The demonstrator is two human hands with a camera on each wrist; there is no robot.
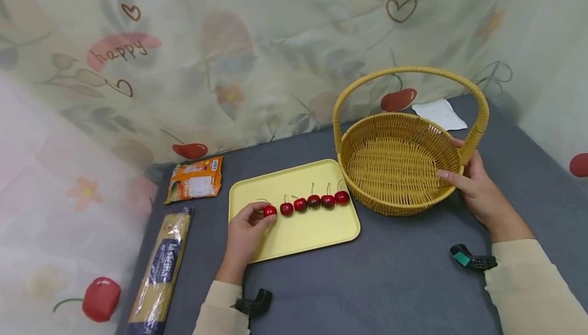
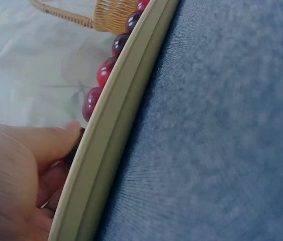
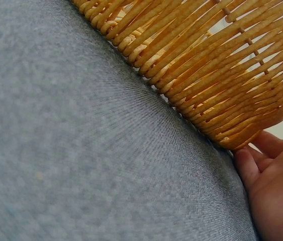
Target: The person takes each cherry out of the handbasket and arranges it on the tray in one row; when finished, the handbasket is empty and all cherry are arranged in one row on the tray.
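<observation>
Over the left part of a yellow tray [image 1: 303, 235], my left hand [image 1: 245, 233] pinches a red cherry [image 1: 270, 210] between thumb and fingers. That cherry is at the left end of a row; several more cherries [image 1: 314, 201] with stems lie to its right. In the left wrist view the tray rim [image 2: 112, 115] partly hides the pinched cherry. A wicker basket [image 1: 390, 171] with a tall arched handle stands beside the tray's right end, nothing inside it. My right hand [image 1: 482, 199] grips its right rim, thumb over the inner side and fingers outside, below the handle's base.
An orange snack packet [image 1: 195, 179] lies at the back left, with a long pack of pasta [image 1: 163, 268] in front of it. Behind the basket is a white folded cloth or tissue [image 1: 441, 114]. A patterned curtain [image 1: 275, 59] hangs along the grey table's [image 1: 367, 284] back edge.
</observation>
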